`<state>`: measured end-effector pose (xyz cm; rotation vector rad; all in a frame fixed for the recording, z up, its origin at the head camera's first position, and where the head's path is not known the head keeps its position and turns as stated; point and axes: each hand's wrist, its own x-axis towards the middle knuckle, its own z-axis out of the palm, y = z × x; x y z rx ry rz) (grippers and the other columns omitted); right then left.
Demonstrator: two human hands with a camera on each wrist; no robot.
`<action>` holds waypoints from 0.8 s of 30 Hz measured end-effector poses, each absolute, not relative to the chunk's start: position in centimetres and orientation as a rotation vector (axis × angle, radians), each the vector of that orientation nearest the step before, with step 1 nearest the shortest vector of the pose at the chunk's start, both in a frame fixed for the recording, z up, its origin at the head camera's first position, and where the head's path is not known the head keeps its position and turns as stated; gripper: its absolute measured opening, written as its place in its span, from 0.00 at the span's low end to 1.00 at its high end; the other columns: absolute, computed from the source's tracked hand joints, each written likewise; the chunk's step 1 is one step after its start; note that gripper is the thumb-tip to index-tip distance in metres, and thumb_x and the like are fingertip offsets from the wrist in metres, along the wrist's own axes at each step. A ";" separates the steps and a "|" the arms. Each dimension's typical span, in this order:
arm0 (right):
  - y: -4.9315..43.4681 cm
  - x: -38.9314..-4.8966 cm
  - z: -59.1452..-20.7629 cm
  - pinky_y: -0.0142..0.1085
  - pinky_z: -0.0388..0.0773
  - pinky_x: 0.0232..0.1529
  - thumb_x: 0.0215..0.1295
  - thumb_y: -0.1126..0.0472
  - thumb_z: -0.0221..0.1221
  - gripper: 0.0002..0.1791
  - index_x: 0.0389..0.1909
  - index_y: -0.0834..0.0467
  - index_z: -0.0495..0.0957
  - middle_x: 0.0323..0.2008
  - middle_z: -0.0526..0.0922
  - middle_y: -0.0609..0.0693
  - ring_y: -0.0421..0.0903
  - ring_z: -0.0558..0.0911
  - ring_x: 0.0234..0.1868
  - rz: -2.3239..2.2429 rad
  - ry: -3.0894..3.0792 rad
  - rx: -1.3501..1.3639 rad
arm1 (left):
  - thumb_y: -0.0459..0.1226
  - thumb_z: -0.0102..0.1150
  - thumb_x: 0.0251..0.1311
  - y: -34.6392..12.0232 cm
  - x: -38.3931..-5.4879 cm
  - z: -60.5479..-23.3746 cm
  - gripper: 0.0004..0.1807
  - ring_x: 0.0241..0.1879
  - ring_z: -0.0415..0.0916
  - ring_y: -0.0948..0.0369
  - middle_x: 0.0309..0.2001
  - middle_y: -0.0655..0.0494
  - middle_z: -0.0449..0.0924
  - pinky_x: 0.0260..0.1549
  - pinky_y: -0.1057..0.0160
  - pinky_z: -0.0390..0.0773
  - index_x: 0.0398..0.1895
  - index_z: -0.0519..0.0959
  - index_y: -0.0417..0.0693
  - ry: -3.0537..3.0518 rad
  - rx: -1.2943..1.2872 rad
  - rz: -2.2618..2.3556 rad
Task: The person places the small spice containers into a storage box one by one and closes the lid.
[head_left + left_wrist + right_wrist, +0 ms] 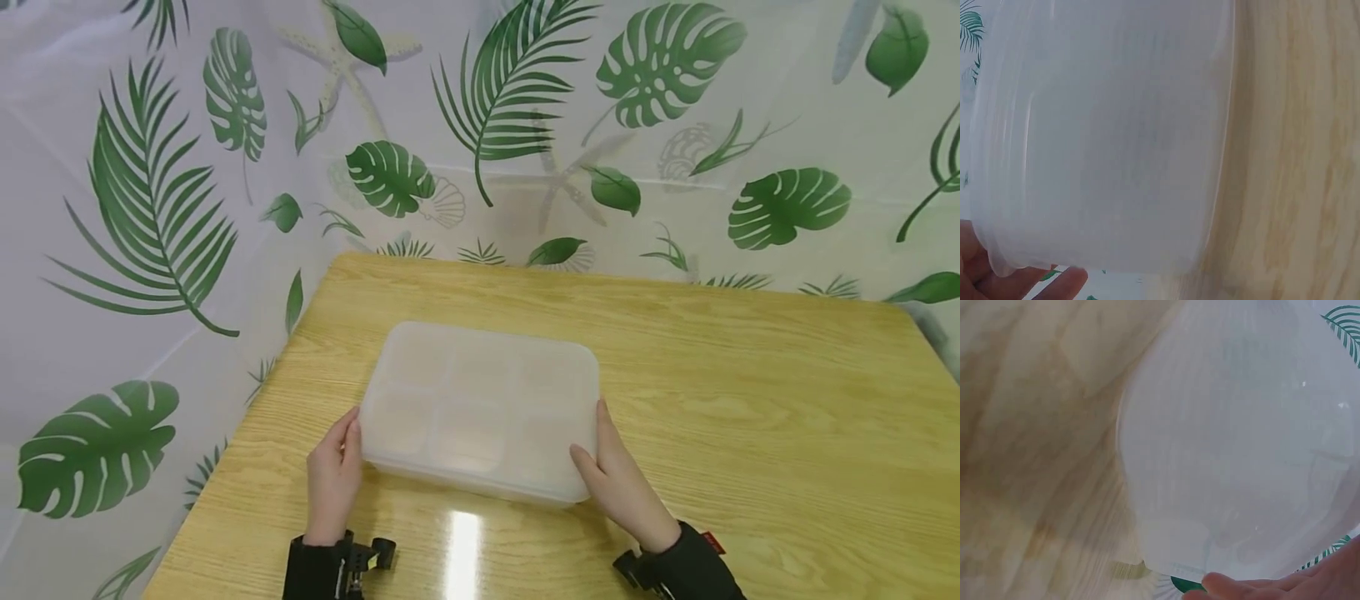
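A translucent white plastic storage box [480, 417] with a lid lies level between the two hands over the wooden table. Faint rounded divisions, several of them, show through its top. My left hand [333, 475] grips its left short side, thumb near the rim. At the opposite end, my right hand [626, 483] holds the right side with the thumb at the lid's edge. The left wrist view shows the box's side wall [1122, 150] with fingertips [1066, 284] beneath the rim. In the right wrist view, fingers [1229, 587] touch the box's end. Whether its base meets the table cannot be told.
The wood-grain table [750, 433] stretches to the right and behind the box. A white curtain [525, 225] printed with green leaves hangs along the table's back and left edges. Dark cuffs with wrist-worn devices [360, 562] sit at both wrists.
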<state>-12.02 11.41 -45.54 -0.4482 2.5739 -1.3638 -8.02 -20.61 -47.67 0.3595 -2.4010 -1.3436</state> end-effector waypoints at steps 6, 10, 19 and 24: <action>12.1 -10.6 -45.7 0.58 0.46 0.56 0.68 0.56 0.44 0.34 0.65 0.71 0.42 0.65 0.40 0.69 0.63 0.44 0.64 -1.158 2.764 -0.628 | 0.40 0.41 0.66 -21.0 -7.3 -47.1 0.24 0.57 0.59 0.45 0.58 0.36 0.62 0.49 0.47 0.62 0.58 0.63 0.30 -2.519 0.116 -1.071; 12.3 -9.4 -46.1 0.58 0.51 0.54 0.69 0.51 0.41 0.30 0.62 0.69 0.56 0.63 0.50 0.68 0.61 0.51 0.63 -0.792 2.999 -1.144 | 0.45 0.39 0.66 -20.7 -6.8 -46.7 0.27 0.61 0.52 0.45 0.61 0.36 0.56 0.52 0.44 0.57 0.58 0.62 0.29 -2.619 -0.261 -0.628; 12.6 -8.9 -47.1 0.42 0.38 0.62 0.70 0.48 0.26 0.32 0.61 0.70 0.56 0.60 0.60 0.66 0.56 0.58 0.62 -0.245 3.058 -1.681 | 0.44 0.40 0.66 -20.8 -6.2 -47.6 0.29 0.62 0.48 0.45 0.61 0.31 0.52 0.53 0.44 0.56 0.56 0.62 0.24 -2.788 -0.391 -0.372; 12.8 -8.9 -47.6 0.44 0.42 0.62 0.70 0.50 0.28 0.31 0.61 0.71 0.55 0.60 0.60 0.67 0.56 0.59 0.61 -0.208 3.057 -1.719 | 0.44 0.40 0.66 -20.8 -6.3 -47.5 0.29 0.62 0.48 0.44 0.60 0.29 0.52 0.52 0.47 0.59 0.56 0.61 0.23 -2.797 -0.452 -0.293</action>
